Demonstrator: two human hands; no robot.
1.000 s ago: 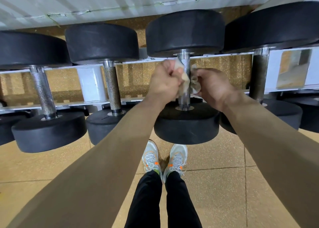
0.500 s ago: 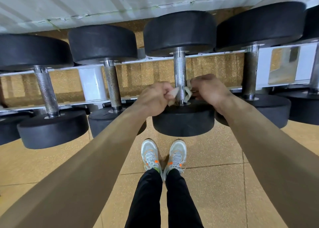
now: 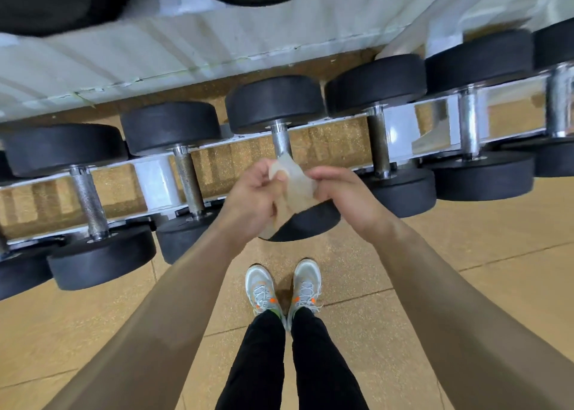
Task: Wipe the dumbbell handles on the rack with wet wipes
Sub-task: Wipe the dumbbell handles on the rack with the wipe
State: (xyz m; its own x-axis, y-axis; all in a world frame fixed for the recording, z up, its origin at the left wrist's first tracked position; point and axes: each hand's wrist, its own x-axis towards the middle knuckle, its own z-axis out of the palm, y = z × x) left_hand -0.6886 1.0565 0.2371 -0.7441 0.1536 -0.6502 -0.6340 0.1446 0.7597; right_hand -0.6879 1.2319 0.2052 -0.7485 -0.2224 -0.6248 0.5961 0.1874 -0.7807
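The left hand (image 3: 251,198) and the right hand (image 3: 344,198) are close together, both pinching one wet wipe (image 3: 293,183) that is spread between them: the left hand's curled fingers hold its left side, with a loose end hanging below the palm, and the right hand's fingertips hold its right edge. The wipe is pale, crumpled and half see-through. It hangs in front of the lower part of the handle (image 3: 281,141) of the middle dumbbell (image 3: 275,103); whether it touches the metal cannot be told. The upper part of that handle shows bare above the wipe, and the near head (image 3: 310,223) of the same dumbbell shows below the hands. The dumbbell lies across the two white rails of the rack (image 3: 155,180), in a row with others, black heads and steel bars side by side: two handles to the left (image 3: 189,180) (image 3: 90,198) and more to the right (image 3: 380,145). Below the arms are tan floor tiles (image 3: 450,254), a pair of light sneakers (image 3: 264,288) and black trousers (image 3: 264,363).
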